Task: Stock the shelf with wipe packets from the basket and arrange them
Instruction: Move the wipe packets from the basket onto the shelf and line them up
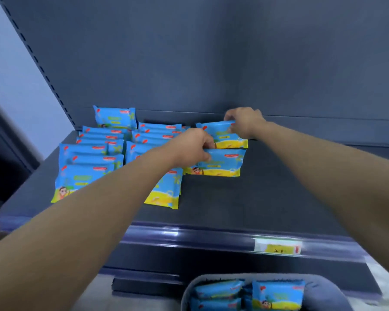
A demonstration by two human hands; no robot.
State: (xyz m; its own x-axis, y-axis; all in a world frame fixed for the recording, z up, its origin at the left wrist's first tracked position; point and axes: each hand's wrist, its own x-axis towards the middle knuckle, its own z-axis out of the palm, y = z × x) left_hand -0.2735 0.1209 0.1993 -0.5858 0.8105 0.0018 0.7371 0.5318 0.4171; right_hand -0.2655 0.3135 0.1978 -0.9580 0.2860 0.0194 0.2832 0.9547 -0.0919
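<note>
Two bare hands reach over a dark shelf (279,189) in the head view, both working on a short right-hand column of two blue-and-yellow wipe packets. The left hand (195,147) has its fingers curled over the top left edge of the near packet (222,163), which stands tilted back with its yellow base on the shelf. The right hand (245,122) pinches the upper right corner of the far packet (218,134), which stands just behind the near one and is partly hidden by it.

Left of these two, more packets stand in two tight columns running from near to far. The left column (88,162) ends at its far end with a single packet (115,117) that stands taller, close to the grey back panel (211,52). The middle column (160,133) is crossed by the left forearm; its nearest packet (166,194) shows below the arm. The right part of the shelf is bare dark surface.

Along the near edge of the shelf runs a glossy rail (177,234) with a yellow and white price label (277,246), too blurred to read. A slotted upright (38,61) rises at the far left.

Below the shelf, at the bottom edge of the view, a pale grey basket (185,292) holds further packets (276,295) of the same kind, some flat and one upright.
</note>
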